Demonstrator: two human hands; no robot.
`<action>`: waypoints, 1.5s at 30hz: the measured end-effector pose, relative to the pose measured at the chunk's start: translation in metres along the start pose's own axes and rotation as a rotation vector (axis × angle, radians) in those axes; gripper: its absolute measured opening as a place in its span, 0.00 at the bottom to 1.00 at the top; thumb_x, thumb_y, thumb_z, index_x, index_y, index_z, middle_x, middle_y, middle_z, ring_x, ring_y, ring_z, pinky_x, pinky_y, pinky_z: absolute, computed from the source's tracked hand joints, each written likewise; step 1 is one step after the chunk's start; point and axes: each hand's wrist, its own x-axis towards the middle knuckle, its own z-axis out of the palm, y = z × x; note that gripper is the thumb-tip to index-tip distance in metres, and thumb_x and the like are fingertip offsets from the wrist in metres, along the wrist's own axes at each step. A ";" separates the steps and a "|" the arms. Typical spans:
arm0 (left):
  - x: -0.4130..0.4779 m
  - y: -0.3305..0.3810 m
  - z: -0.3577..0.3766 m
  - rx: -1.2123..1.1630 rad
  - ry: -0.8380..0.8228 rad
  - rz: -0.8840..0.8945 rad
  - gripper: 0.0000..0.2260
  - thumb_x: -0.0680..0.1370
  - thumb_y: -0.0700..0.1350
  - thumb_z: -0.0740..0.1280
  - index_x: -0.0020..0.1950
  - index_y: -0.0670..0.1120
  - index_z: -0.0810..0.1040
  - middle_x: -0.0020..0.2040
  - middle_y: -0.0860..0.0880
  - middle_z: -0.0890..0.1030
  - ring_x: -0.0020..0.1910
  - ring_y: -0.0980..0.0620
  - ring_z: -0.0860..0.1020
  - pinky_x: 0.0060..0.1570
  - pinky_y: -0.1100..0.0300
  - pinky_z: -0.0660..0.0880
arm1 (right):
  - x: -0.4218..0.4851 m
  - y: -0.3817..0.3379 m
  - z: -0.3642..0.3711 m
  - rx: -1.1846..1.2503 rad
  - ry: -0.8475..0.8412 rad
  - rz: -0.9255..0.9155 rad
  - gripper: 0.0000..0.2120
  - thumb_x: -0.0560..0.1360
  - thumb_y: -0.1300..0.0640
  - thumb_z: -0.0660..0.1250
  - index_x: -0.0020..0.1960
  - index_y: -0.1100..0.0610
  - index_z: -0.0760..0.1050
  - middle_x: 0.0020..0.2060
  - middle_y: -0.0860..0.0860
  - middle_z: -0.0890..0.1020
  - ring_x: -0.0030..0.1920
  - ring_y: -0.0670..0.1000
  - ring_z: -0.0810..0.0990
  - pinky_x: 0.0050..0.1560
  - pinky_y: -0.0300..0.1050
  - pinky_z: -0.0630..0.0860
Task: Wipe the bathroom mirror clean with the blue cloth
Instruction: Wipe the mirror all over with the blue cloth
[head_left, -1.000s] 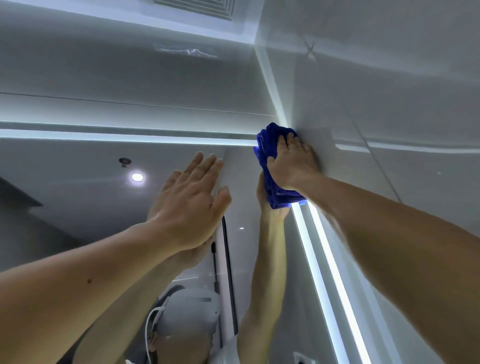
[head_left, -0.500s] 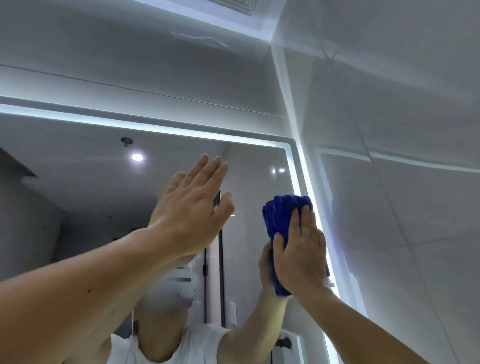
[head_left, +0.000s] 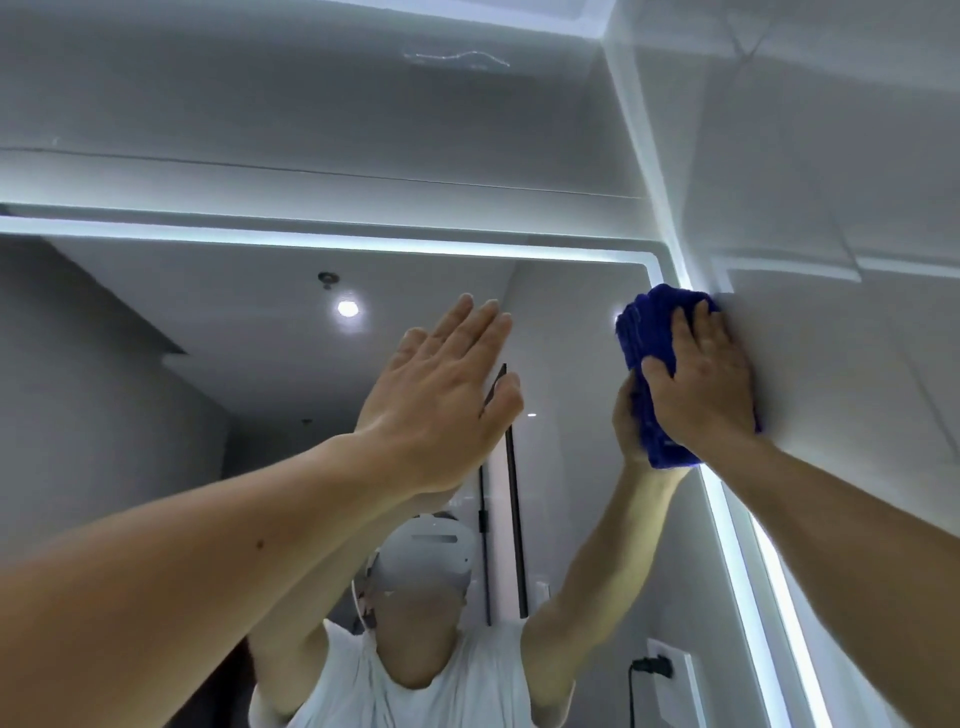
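You see a grey wall at 12 o'clock. A white tiled wall is at 2 o'clock. A bright light strip glows at 11 o'clock.

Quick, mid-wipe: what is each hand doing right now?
Left hand: open, fingers straight, flat against the mirror, holding nothing.
Right hand: grip on the blue cloth, pressing it to the mirror's right edge.
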 end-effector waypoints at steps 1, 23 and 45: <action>0.001 -0.003 0.000 0.002 0.011 0.002 0.27 0.82 0.56 0.45 0.80 0.53 0.43 0.80 0.57 0.42 0.76 0.62 0.35 0.76 0.56 0.38 | -0.003 -0.003 -0.001 0.003 0.001 0.010 0.30 0.81 0.50 0.55 0.79 0.59 0.53 0.79 0.59 0.54 0.78 0.57 0.51 0.76 0.52 0.50; -0.118 -0.202 -0.088 0.082 0.105 -0.099 0.27 0.81 0.59 0.43 0.79 0.55 0.41 0.79 0.59 0.40 0.75 0.63 0.34 0.75 0.57 0.36 | -0.107 -0.339 0.018 0.078 0.008 -0.099 0.30 0.82 0.48 0.49 0.80 0.55 0.42 0.80 0.54 0.45 0.79 0.56 0.43 0.75 0.58 0.48; -0.292 -0.449 -0.210 0.259 0.091 -0.265 0.30 0.78 0.59 0.40 0.80 0.52 0.44 0.80 0.56 0.43 0.77 0.59 0.37 0.76 0.54 0.38 | -0.217 -0.682 0.019 0.186 -0.025 -0.188 0.31 0.82 0.49 0.48 0.79 0.57 0.39 0.79 0.58 0.42 0.79 0.60 0.39 0.76 0.63 0.46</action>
